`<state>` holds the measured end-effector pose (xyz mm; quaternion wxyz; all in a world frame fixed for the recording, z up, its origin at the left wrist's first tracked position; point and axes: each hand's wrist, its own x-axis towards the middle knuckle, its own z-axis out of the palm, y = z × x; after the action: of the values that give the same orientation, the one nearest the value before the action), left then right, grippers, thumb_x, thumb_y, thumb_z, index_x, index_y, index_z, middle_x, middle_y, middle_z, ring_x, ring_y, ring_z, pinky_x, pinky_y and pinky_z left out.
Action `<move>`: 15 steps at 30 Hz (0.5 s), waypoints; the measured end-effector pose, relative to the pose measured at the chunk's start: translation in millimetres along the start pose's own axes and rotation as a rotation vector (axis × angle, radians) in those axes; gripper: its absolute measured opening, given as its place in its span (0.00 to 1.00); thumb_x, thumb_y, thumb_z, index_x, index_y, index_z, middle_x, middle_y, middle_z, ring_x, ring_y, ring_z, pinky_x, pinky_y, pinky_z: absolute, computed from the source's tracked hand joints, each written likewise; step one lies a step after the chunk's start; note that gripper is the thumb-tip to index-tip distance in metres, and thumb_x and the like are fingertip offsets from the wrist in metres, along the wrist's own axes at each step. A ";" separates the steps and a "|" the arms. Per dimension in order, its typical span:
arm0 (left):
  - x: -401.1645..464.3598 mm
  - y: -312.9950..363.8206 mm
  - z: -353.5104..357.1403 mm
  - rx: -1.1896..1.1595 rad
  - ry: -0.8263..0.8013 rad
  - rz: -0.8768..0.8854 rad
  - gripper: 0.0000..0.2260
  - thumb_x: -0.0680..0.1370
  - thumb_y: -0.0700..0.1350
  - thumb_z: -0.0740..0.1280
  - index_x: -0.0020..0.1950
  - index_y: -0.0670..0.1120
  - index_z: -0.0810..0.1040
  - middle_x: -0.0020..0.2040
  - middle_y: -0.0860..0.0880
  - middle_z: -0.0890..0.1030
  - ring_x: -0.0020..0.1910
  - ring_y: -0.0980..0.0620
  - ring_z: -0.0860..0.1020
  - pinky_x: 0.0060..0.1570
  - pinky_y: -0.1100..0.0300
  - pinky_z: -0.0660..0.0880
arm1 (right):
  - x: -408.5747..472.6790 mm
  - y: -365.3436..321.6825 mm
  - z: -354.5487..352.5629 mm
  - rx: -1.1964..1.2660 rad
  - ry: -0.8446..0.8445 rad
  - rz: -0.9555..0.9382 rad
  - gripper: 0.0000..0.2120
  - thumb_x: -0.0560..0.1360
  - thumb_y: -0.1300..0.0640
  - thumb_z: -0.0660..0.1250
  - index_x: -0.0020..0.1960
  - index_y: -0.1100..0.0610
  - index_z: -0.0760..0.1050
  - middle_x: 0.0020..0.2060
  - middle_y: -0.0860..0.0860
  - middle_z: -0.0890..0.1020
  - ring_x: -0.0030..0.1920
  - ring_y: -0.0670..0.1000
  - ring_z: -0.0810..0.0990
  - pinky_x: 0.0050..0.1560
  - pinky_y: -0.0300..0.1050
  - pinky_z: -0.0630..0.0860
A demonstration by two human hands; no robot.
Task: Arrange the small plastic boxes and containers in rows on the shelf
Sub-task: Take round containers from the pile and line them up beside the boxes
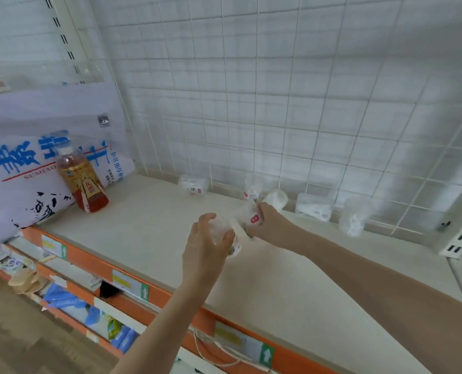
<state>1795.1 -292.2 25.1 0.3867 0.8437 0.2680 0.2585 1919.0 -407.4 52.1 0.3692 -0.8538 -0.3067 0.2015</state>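
Left hand (207, 240), middle of view: fingers curled round a clear plastic container (223, 233), gripping it above the shelf (149, 238). Right hand (265, 220), at about 2 o'clock of the left and just beside it: fingers closed round a second clear container (248, 215) with a small red label, also held off the surface. The two held containers near each other; touching or apart cannot be told through the blur.

At 12 to 3 o'clock of the hands, along the shelf's rear edge against the white wire grid (305, 103): five more clear containers. From left: a low box (193, 184) with a red-and-white label, an upright tub (252, 188), a tub lying on its side (275, 198), a squarish box (315, 206), a tall cup (355, 215). Uneven gaps between them; first box well apart from the rest.

At 9 to 10 o'clock: one amber drink bottle (83, 182), upright, leaning on a large white sack (30, 168) with blue lettering.

Bare cream surface between the hands, the bottle and the back row. Front edge an orange strip (170, 295) with price tags, at 6 o'clock. Lower shelves with packets at 7 to 8 o'clock.
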 end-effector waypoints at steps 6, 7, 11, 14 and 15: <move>-20.9 46.9 40.9 -0.202 -0.216 0.073 0.15 0.75 0.55 0.66 0.60 0.56 0.71 0.53 0.58 0.76 0.50 0.60 0.74 0.49 0.63 0.72 | -79.5 50.4 -60.4 0.666 -0.118 0.016 0.33 0.74 0.62 0.66 0.70 0.39 0.56 0.60 0.56 0.74 0.58 0.55 0.78 0.60 0.52 0.75; -25.5 56.1 48.8 -0.229 -0.271 0.102 0.13 0.75 0.54 0.66 0.58 0.56 0.71 0.51 0.58 0.76 0.48 0.61 0.74 0.46 0.67 0.71 | -92.1 57.2 -69.6 0.688 -0.125 0.014 0.33 0.74 0.62 0.66 0.70 0.40 0.58 0.60 0.57 0.75 0.59 0.56 0.78 0.60 0.53 0.76; -45.1 93.4 83.4 -0.336 -0.467 0.198 0.07 0.75 0.55 0.66 0.52 0.61 0.73 0.41 0.57 0.76 0.40 0.61 0.75 0.42 0.70 0.71 | -142.3 84.5 -106.9 0.719 -0.007 0.042 0.18 0.78 0.56 0.65 0.66 0.49 0.66 0.56 0.57 0.80 0.58 0.55 0.79 0.60 0.54 0.75; -61.1 121.0 107.9 -0.382 -0.633 0.220 0.14 0.73 0.62 0.63 0.55 0.59 0.75 0.43 0.50 0.79 0.43 0.53 0.79 0.41 0.61 0.76 | -179.9 106.8 -133.9 0.670 0.106 0.078 0.13 0.78 0.54 0.63 0.62 0.53 0.68 0.50 0.53 0.82 0.53 0.52 0.81 0.51 0.46 0.76; -66.5 129.8 114.8 -0.393 -0.697 0.212 0.13 0.75 0.60 0.63 0.56 0.57 0.75 0.46 0.48 0.80 0.44 0.52 0.80 0.40 0.61 0.77 | -192.0 113.3 -142.2 0.638 0.120 0.080 0.13 0.78 0.54 0.63 0.61 0.53 0.68 0.50 0.53 0.83 0.52 0.51 0.81 0.49 0.43 0.76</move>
<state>1853.7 -466.9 47.5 0.5791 0.8139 -0.0219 0.0418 1902.3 -669.7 81.2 0.6273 -0.7169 -0.1720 0.2509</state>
